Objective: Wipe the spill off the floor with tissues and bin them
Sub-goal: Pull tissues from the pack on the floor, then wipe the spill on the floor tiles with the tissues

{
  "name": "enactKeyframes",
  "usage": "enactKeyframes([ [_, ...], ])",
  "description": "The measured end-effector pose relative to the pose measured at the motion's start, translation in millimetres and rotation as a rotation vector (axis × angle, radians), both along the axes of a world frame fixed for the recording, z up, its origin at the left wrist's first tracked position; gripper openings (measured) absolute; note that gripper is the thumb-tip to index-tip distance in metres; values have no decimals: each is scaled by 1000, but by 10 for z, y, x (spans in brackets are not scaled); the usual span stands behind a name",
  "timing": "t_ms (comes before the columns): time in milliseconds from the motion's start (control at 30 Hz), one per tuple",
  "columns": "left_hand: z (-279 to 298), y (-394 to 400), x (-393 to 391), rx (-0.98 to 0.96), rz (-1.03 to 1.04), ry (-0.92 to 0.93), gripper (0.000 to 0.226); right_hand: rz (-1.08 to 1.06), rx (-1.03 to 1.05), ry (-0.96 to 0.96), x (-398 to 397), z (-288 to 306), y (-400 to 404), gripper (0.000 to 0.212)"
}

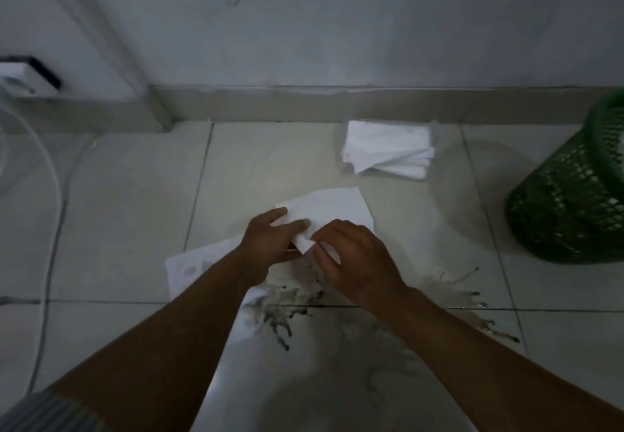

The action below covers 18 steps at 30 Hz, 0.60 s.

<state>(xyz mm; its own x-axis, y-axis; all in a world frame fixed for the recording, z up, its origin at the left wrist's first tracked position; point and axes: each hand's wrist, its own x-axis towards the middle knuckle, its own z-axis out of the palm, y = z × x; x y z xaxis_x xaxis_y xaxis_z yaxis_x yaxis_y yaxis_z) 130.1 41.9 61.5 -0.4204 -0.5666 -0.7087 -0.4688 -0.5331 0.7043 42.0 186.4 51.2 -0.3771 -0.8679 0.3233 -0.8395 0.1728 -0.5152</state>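
both hands are pinching one white tissue (332,210): the left hand (270,246) gripping its near edge, the right hand (354,259) its corner. the spill (287,306) is lying just beneath them, the green bin (574,195) well beyond the right hand.

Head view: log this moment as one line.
both hands holding tissue | spill unwiped | stack by wall | bin right
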Motion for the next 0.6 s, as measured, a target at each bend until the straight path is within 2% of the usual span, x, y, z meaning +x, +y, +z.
enactKeyframes([
  [100, -131, -21, 354, -164, 21, -83, 57, 130, 62, 40, 193, -91, 51, 8],
  [267, -390, 114, 843, -568, -356, -349, 56, 297, 186, 63, 447, -258, 123, 14],
  [367, -496, 218, 1013, -659, -489, -404, 54, 390, 276, 100, 523, -326, 176, 22],
  [500, -567, 300, 1140, -932, -622, -574, 50, 370, 362, 87, 520, -381, 206, 32],
  [600, -566, 328, 1140, -1157, -628, -621, 42, 278, 309, 67, 509, -463, 118, 30],
])
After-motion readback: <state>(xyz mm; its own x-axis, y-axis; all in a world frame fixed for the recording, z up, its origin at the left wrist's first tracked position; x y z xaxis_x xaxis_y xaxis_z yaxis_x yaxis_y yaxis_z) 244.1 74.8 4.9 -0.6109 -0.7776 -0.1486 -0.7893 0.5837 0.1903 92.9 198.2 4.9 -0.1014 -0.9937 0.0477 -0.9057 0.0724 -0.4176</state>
